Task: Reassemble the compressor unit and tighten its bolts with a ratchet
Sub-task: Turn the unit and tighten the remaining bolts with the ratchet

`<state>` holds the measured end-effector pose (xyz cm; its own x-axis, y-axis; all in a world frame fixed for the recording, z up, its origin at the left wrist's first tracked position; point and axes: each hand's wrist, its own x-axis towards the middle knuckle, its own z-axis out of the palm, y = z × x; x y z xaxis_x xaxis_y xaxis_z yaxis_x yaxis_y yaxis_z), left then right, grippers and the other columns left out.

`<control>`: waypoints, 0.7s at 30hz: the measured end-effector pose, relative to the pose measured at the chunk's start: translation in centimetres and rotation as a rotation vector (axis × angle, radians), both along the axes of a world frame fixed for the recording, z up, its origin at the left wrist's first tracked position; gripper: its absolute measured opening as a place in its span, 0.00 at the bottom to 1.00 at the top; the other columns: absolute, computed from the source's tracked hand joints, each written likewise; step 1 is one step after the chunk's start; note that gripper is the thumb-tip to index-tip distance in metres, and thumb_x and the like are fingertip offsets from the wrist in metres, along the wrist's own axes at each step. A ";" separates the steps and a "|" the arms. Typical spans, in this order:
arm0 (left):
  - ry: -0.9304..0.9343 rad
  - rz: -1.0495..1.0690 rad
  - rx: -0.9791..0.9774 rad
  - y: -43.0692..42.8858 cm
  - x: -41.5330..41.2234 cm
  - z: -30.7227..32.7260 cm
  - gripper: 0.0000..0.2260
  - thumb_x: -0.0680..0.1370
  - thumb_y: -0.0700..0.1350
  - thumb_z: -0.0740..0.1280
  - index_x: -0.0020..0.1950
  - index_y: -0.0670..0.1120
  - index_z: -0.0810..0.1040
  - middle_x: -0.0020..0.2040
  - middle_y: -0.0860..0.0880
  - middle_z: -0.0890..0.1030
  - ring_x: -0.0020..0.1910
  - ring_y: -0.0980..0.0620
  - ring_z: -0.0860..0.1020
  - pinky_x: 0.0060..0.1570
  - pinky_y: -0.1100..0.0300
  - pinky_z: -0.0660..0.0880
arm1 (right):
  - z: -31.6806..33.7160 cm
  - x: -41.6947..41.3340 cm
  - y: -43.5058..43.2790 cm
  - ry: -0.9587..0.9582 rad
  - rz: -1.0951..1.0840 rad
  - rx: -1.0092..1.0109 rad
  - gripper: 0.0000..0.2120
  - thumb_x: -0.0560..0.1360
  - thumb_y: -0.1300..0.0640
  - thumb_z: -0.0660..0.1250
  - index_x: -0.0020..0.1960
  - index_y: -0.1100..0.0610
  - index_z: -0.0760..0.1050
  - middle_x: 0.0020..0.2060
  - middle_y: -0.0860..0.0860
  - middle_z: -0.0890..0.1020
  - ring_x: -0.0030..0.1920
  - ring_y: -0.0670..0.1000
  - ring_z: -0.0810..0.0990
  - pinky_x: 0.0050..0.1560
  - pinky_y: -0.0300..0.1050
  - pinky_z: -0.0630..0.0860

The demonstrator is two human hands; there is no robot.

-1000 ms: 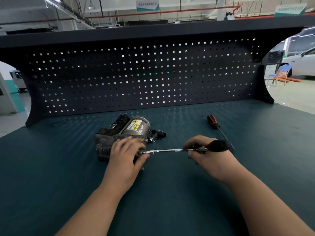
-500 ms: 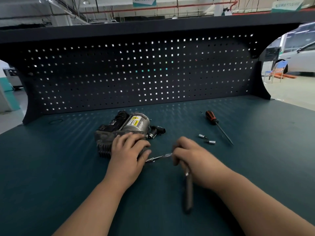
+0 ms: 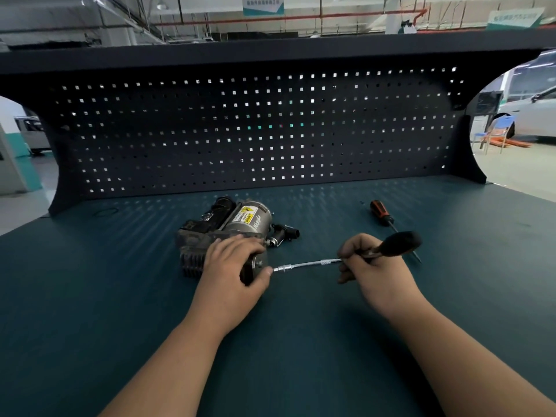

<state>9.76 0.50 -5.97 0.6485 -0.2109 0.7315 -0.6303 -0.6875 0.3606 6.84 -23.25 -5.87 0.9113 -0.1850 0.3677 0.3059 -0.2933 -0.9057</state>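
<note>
The compressor unit (image 3: pixel 231 227), a silver cylinder with a yellow warning label on a dark finned housing, lies on the teal workbench left of centre. My left hand (image 3: pixel 234 266) grips its near right end, fingers curled over the top and thumb at the end plate. My right hand (image 3: pixel 373 266) grips the ratchet (image 3: pixel 391 246), whose black handle points up and to the right. The ratchet's silver extension bar (image 3: pixel 307 264) runs left, and its socket end meets the compressor's end plate beside my left thumb.
A screwdriver (image 3: pixel 382 213) with an orange-and-black handle lies behind my right hand, its shaft partly hidden by the ratchet handle. A dark pegboard back panel (image 3: pixel 255 130) closes off the rear of the bench. The workbench (image 3: pixel 120 296) surface stretches wide on both sides.
My right hand has swung the ratchet handle from pointing down toward me back up to the right. The extension stays on the compressor's end, and my left hand keeps its grip.
</note>
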 end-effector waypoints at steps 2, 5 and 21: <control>-0.001 -0.008 0.009 0.1 0.0 -0.1 0.20 0.70 0.59 0.62 0.56 0.50 0.79 0.57 0.60 0.74 0.62 0.60 0.65 0.67 0.42 0.63 | 0.0 0.0 0.0 0.006 0.004 0.047 0.21 0.75 0.71 0.59 0.35 0.46 0.75 0.28 0.43 0.78 0.30 0.45 0.80 0.47 0.70 0.77; -0.014 -0.013 0.025 0.1 0.0 -0.1 0.19 0.70 0.59 0.65 0.56 0.50 0.79 0.57 0.61 0.74 0.62 0.62 0.64 0.69 0.45 0.61 | 0.1 0.0 0.2 -0.003 0.016 0.124 0.21 0.76 0.72 0.59 0.34 0.50 0.75 0.27 0.45 0.78 0.29 0.46 0.80 0.48 0.69 0.77; -0.055 -0.018 0.048 0.1 0.2 0.2 0.21 0.73 0.59 0.61 0.54 0.46 0.82 0.56 0.60 0.74 0.61 0.51 0.71 0.65 0.48 0.60 | 0.6 -0.4 0.8 0.005 0.057 0.201 0.22 0.75 0.74 0.57 0.32 0.50 0.73 0.29 0.48 0.76 0.28 0.46 0.79 0.48 0.70 0.75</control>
<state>9.92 0.62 -5.80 0.6036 -0.2578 0.7544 -0.6607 -0.6914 0.2923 6.46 -22.49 -5.31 0.9240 -0.2021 0.3245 0.3126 -0.0892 -0.9457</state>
